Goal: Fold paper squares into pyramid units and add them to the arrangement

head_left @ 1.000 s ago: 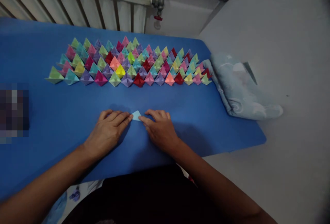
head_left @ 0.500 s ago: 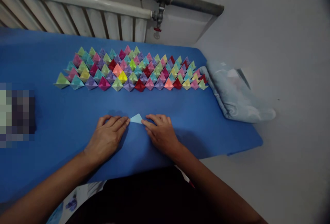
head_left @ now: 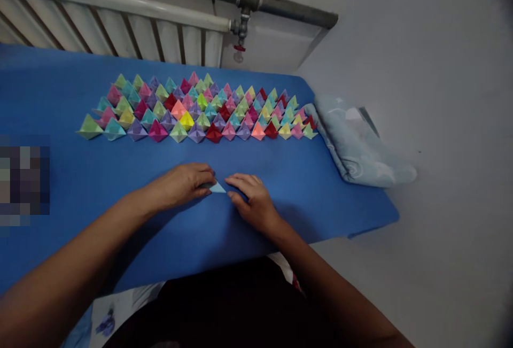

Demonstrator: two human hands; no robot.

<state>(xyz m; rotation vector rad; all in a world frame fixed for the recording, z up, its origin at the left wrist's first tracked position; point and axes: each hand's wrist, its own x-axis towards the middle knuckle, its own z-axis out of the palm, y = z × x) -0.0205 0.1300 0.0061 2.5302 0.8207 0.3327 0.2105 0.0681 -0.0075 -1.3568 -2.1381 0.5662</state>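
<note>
A small light-blue piece of folded paper (head_left: 217, 188) lies on the blue surface in front of me, its right end tapering to a point. My left hand (head_left: 187, 183) covers the paper's left part, fingers and thumb closed on it. Just past the pointed end is my right hand (head_left: 250, 196), fingers and thumb apart, with nothing visible between them. Beyond both hands, many-coloured folded paper boats (head_left: 196, 131) stand in several close rows.
The blue-covered table (head_left: 100, 177) reaches back to a white radiator (head_left: 140, 32) and a grey pipe with a red-handled valve (head_left: 239, 48). A folded grey-blue cloth (head_left: 356, 150) lies at the right edge by the wall. Something pixelated (head_left: 24, 179) sits at far left.
My left hand has turned and moved right and slightly forward over the paper, hiding more of it. My right hand has let go of the paper's right end. The view has shifted slightly.
</note>
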